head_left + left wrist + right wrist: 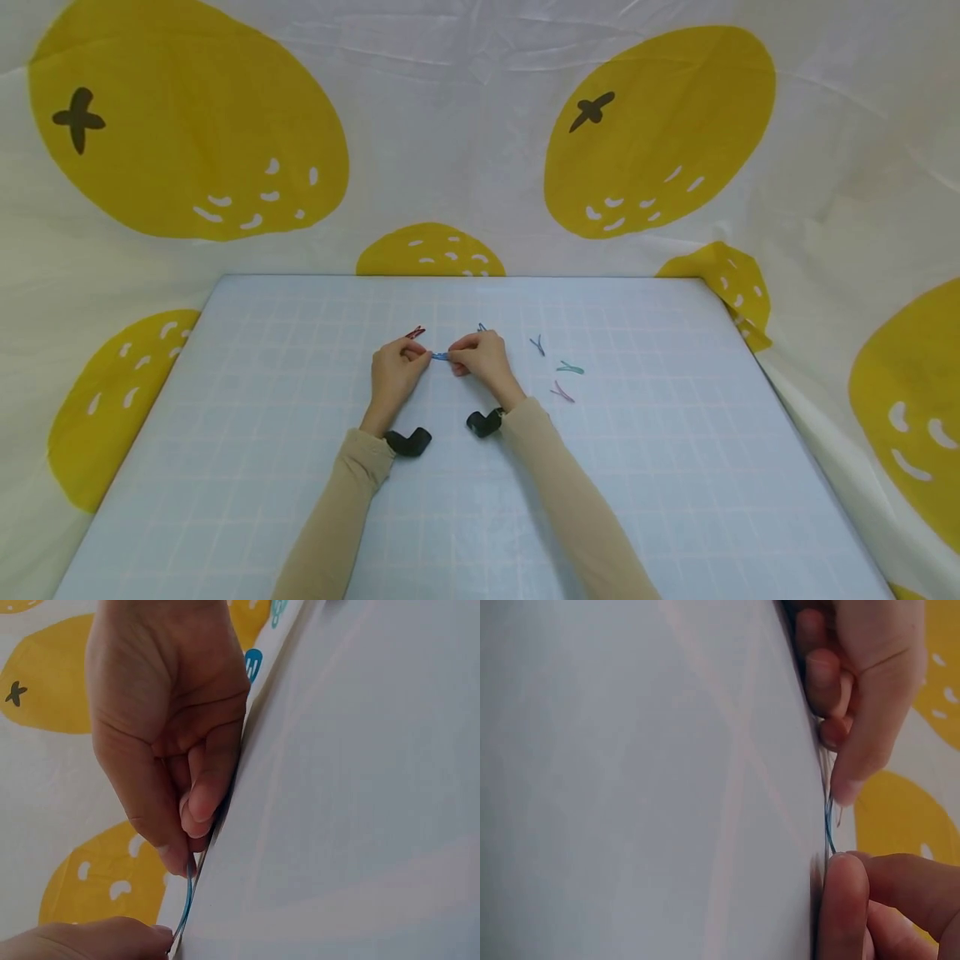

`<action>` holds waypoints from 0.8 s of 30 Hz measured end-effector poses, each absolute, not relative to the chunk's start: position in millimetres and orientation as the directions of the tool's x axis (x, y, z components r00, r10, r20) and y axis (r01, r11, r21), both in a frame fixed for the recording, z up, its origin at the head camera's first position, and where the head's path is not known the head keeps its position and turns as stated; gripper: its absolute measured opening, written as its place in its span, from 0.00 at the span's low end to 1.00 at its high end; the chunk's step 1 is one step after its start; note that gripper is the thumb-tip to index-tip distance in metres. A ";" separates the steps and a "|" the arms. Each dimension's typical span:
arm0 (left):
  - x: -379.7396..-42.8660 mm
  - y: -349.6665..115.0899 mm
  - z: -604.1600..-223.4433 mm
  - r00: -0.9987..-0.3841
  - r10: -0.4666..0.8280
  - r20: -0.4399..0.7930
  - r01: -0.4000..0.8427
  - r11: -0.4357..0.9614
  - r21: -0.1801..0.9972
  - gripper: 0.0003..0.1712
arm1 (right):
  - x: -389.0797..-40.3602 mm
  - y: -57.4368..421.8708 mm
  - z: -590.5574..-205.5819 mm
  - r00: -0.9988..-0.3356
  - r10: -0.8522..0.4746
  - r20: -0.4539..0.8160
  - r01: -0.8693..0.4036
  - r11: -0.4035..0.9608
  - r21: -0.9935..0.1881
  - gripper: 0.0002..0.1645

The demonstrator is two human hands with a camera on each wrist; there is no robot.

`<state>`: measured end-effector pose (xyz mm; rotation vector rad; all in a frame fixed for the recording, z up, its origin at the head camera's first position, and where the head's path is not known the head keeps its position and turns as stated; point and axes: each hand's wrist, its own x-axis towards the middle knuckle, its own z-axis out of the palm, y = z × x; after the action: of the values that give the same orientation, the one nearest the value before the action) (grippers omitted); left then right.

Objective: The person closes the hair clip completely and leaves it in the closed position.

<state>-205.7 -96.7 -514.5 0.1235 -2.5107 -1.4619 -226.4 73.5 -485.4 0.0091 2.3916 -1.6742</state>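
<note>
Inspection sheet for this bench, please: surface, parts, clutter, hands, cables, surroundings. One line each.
Surface: pale blue table with a faint grid.
Job's things: blue clip spans the fingertips of both hands; whether it is open or closed, cannot tell.
Clutter: red clip beyond the left hand; second clip partly hidden behind the right; grey-blue clip, green clip and pink clip apart, to the right.
Hands: left hand and right hand both pinch the blue clip; black wrist units worn on both arms.
Cables: nothing seen.
Surroundings: white cloth with yellow fruit print.
</note>
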 end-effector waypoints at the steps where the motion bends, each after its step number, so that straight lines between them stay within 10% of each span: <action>1: -205.7 -96.9 -514.9 -0.969 -0.189 0.161 0.048 0.495 0.867 0.07 | -226.3 73.9 -485.4 -0.975 -0.123 -0.183 0.130 0.347 -0.929 0.06; 24: -206.1 -99.2 -514.1 -0.943 -0.277 0.186 0.098 0.303 0.948 0.06 | -225.7 79.2 -488.3 -0.980 -0.121 -0.159 0.125 0.246 -0.961 0.09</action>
<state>-206.1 -99.2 -514.1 0.1614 -2.2612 -1.6785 -225.7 79.2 -488.3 0.0038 2.3141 -1.8141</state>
